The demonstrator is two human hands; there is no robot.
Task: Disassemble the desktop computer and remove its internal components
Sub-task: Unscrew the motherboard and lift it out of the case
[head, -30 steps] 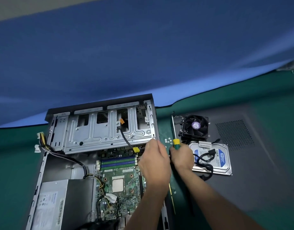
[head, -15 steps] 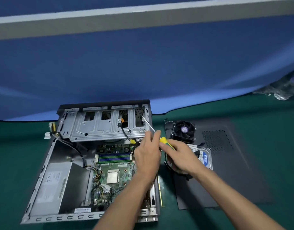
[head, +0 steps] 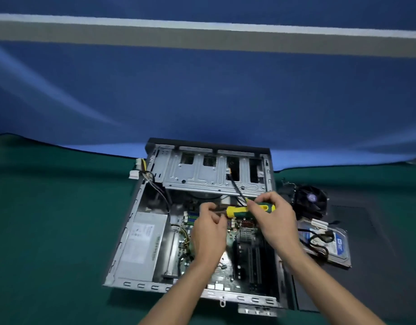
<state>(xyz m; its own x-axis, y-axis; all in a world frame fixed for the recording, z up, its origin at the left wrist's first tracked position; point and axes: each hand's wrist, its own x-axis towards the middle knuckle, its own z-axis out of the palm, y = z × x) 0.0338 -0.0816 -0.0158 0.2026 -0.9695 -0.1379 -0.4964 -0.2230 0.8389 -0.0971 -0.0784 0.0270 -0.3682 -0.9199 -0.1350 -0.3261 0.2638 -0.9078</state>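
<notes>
Yellow-and-green plastic-handled screwdriver (head: 246, 210) gripped by right hand (head: 270, 219), left hand (head: 210, 227) fingers pinching its shaft above the open grey metal computer case (head: 132, 231), likely seating it on a motherboard screw next.

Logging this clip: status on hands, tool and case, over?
Right hand grips screwdriver handle; left hand pinches its shaft. Both over open case, motherboard seated. No obstruction seen.

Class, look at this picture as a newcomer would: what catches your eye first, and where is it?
The open computer case lies in the middle of the green table. Above its circuit board, both hands hold a yellow and green screwdriver, the right hand round its handle. A fan and a hard drive lie to the right.
</notes>
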